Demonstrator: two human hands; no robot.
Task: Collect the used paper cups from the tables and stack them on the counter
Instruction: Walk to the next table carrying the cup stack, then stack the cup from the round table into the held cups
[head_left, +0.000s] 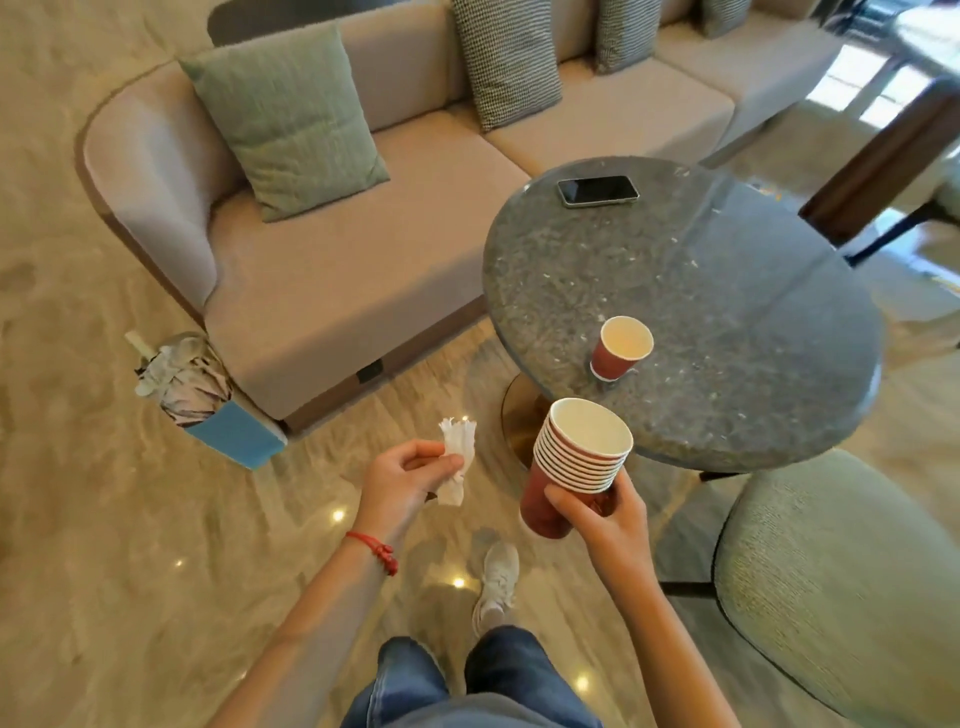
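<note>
My right hand (602, 525) grips a stack of several nested red paper cups (576, 457) by its lower part, tilted slightly, just in front of the round grey stone table (753, 395). One single red paper cup (621, 347) stands upright on the table near its front left edge, a little above and right of the stack. My left hand (402, 480) pinches a crumpled white tissue (457, 465) between thumb and fingers, over the floor to the left of the stack.
A black phone (597, 190) lies at the table's far side. A beige sofa (363, 249) with cushions runs behind. A full bin with a blue base (208, 400) stands by the sofa's corner. A green upholstered chair (841, 587) is at the right.
</note>
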